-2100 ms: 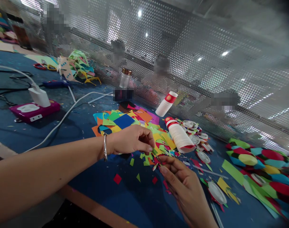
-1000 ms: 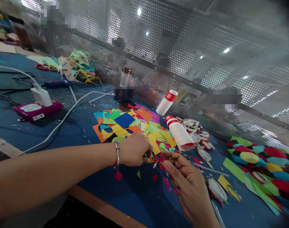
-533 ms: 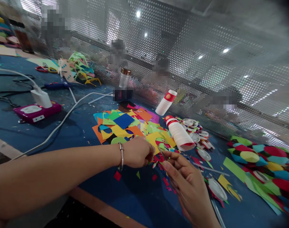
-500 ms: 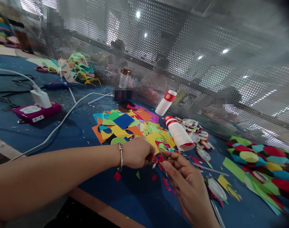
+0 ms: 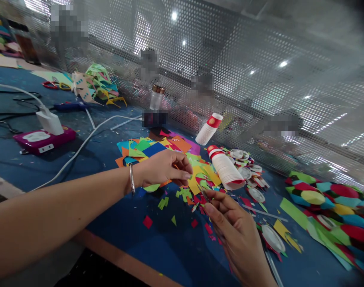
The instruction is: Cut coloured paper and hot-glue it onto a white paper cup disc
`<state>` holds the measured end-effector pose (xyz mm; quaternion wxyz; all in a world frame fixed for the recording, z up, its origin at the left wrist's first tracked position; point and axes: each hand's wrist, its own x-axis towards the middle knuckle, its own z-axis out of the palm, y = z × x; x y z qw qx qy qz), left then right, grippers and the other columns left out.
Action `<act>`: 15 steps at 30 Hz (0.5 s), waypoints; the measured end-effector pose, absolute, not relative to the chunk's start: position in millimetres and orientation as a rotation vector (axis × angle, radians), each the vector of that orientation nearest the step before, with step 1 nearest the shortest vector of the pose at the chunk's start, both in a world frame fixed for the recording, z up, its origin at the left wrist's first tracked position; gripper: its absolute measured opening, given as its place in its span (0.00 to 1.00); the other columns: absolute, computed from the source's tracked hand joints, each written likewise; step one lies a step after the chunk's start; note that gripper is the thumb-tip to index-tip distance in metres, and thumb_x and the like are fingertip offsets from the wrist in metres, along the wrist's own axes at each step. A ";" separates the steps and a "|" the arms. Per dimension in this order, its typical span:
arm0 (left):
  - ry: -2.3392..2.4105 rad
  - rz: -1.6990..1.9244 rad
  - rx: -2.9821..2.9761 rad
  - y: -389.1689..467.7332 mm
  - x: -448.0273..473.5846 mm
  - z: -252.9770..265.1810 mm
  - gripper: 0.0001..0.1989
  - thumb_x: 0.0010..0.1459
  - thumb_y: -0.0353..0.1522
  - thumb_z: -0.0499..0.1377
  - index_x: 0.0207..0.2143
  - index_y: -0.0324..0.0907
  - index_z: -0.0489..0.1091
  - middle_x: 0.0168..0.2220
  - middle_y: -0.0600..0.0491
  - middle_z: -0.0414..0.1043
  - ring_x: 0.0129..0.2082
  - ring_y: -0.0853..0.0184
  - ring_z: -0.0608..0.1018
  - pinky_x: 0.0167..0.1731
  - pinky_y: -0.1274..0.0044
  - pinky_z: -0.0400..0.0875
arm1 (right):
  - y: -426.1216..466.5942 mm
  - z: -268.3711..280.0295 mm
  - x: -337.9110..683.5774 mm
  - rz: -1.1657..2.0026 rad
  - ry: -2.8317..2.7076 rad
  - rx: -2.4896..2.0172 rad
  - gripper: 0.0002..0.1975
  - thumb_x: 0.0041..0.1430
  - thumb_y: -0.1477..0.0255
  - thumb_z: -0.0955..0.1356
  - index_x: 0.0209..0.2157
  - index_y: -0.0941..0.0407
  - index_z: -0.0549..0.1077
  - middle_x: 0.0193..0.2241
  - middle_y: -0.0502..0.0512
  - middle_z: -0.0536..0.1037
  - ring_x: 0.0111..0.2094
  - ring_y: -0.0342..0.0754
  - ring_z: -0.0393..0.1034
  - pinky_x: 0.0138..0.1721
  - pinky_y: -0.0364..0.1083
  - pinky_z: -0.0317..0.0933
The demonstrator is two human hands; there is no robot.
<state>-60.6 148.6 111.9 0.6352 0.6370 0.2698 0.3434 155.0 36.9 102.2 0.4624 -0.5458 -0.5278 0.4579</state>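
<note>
My left hand point(image 5: 167, 167), with a silver bracelet point(image 5: 132, 178) at the wrist, hovers over the pile of coloured paper point(image 5: 154, 149). Its thumb and fingers are pinched together; whether anything small sits between them I cannot make out. Lower right, my right hand point(image 5: 234, 225) grips a thin pointed metal tool point(image 5: 204, 193) between thumb and forefinger, tip toward the paper. Most of the tool is hidden by the hand. Below the hands lie small green paper scraps point(image 5: 163, 203) and red scraps point(image 5: 147, 221). Just beyond my right hand a stack of paper cups point(image 5: 225, 169) lies tilted.
A second cup stack point(image 5: 208, 129) leans farther back. White-rimmed round pieces point(image 5: 256, 195) and multicoloured paper shapes point(image 5: 331, 195) lie right. On the left are a purple power strip point(image 5: 44, 139), a white cable point(image 5: 80, 147) and a glue gun point(image 5: 70, 106). Perforated metal panelling point(image 5: 244, 87) rises behind.
My left hand has lifted and shifted left, away from the tool tip, and green scraps beneath it now show. My right hand holds almost the same place.
</note>
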 end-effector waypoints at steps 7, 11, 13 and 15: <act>0.576 0.741 1.391 142.1 -60.6 116.8 0.07 0.53 0.29 0.68 0.33 0.38 0.72 0.27 0.55 0.75 0.29 0.72 0.78 0.36 0.75 0.76 | 38.3 100.3 154.9 1.123 -1.347 -1.352 0.22 0.59 0.59 0.74 0.51 0.55 0.75 0.37 0.57 0.81 0.41 0.51 0.75 0.35 0.44 0.67; 0.570 0.704 1.389 142.1 -62.1 119.6 0.08 0.51 0.30 0.70 0.32 0.37 0.75 0.27 0.55 0.75 0.28 0.72 0.77 0.36 0.76 0.75 | 37.5 100.9 155.9 1.152 -1.366 -1.353 0.22 0.60 0.59 0.74 0.51 0.55 0.75 0.37 0.55 0.81 0.37 0.47 0.73 0.31 0.41 0.64; 0.570 0.700 1.383 142.4 -62.3 120.0 0.08 0.51 0.29 0.70 0.32 0.37 0.75 0.27 0.55 0.75 0.28 0.72 0.77 0.36 0.75 0.74 | 37.3 100.9 156.3 1.157 -1.374 -1.353 0.22 0.60 0.58 0.74 0.51 0.55 0.75 0.37 0.55 0.81 0.36 0.46 0.73 0.30 0.41 0.63; 0.573 0.700 1.379 142.9 -62.3 119.9 0.07 0.50 0.29 0.71 0.31 0.37 0.76 0.26 0.55 0.75 0.28 0.72 0.77 0.36 0.75 0.74 | 37.5 100.5 156.5 1.153 -1.380 -1.357 0.22 0.60 0.58 0.74 0.51 0.55 0.75 0.36 0.55 0.81 0.35 0.46 0.72 0.29 0.41 0.62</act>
